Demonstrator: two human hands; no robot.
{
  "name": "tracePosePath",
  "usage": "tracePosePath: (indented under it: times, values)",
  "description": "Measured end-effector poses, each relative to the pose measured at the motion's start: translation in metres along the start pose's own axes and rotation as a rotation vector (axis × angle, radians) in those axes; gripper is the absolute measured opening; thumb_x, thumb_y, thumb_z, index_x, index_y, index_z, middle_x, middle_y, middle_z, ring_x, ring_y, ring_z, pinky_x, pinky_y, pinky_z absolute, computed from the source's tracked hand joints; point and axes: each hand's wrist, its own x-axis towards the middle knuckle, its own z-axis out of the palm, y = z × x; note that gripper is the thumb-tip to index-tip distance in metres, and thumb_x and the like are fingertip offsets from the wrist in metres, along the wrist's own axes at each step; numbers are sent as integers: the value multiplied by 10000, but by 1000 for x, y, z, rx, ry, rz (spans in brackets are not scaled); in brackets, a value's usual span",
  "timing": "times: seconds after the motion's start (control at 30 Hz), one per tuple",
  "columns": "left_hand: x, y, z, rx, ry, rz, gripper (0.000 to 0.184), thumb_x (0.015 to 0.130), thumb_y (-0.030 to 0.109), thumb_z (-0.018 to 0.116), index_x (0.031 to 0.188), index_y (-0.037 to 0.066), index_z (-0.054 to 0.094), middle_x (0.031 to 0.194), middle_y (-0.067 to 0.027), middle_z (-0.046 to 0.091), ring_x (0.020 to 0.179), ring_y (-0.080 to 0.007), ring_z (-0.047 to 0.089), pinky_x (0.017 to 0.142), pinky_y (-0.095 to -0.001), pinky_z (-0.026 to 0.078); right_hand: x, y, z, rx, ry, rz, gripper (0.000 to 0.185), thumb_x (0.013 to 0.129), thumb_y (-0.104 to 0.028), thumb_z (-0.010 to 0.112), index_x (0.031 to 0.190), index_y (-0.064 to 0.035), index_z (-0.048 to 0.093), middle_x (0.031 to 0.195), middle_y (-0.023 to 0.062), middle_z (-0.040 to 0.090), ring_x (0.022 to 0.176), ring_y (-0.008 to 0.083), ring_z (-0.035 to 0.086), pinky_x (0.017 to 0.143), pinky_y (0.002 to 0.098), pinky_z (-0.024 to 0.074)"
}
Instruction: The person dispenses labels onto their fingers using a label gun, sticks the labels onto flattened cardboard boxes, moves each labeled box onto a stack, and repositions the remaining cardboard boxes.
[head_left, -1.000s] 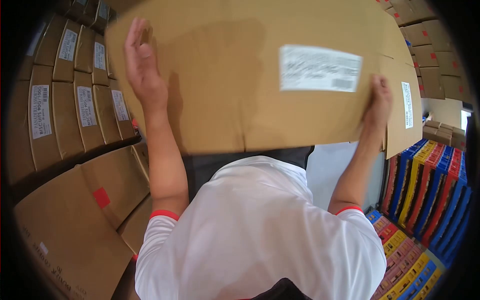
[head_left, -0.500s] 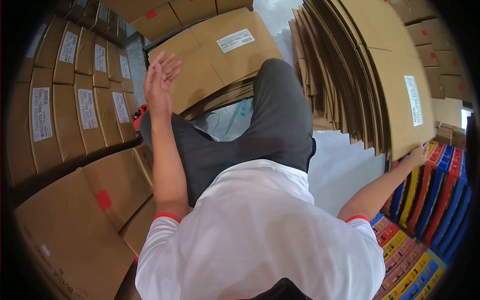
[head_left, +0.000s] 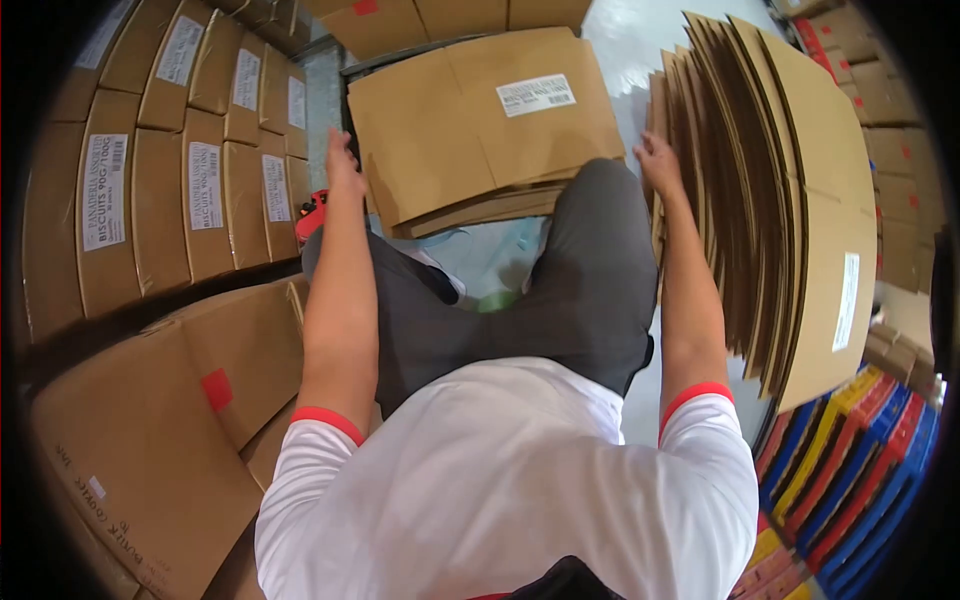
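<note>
A stack of flattened cardboard boxes with a white printed label lies in front of my knees. My left hand is at the left edge of this stack, fingers stretched along it; whether they touch is unclear. On the other side, my right hand is just off the stack's right edge, thumb and fingers apart with nothing between them. It is also close to a row of flattened boxes standing on edge at the right. A red object, possibly a tape dispenser, is below my left hand.
Labelled biscuit cartons are stacked along the left. A large carton with red tape sits at the lower left. Colourful plastic crates are piled at the lower right. More cartons stand behind the flat stack.
My right hand has left the near edge of the standing flattened boxes and moved forward and left. My left hand has moved from above the flat stack to its left edge.
</note>
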Motion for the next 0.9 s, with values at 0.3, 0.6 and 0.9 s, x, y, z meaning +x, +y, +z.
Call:
tracePosePath:
  times: [0.3,0.6,0.9]
  values:
    - [103,-125,-43,207,-148,-174,900,1015,693,486,1547,-32,438,1619,-213,424,1426,-346,485,1168,-494,392,31,34,60,-115,-255,282,621,898,-341,737,1413,-23,597,1288,242,708,1223,382,669,1018,468,508]
    - [110,-136,-43,467,-17,-178,1013,994,793,371,1558,-45,438,1587,-241,476,1465,-380,453,1208,-466,331,46,75,83,7,-141,266,517,911,-362,729,1272,5,686,1171,214,751,1070,356,722,936,444,540]
    - [-27,14,-3,304,-68,227,970,993,816,340,1545,34,494,1492,-247,535,1391,-334,487,1182,-450,333,44,-61,-41,704,-61,188,333,1013,-253,623,1133,49,697,929,93,733,706,157,695,680,313,578]
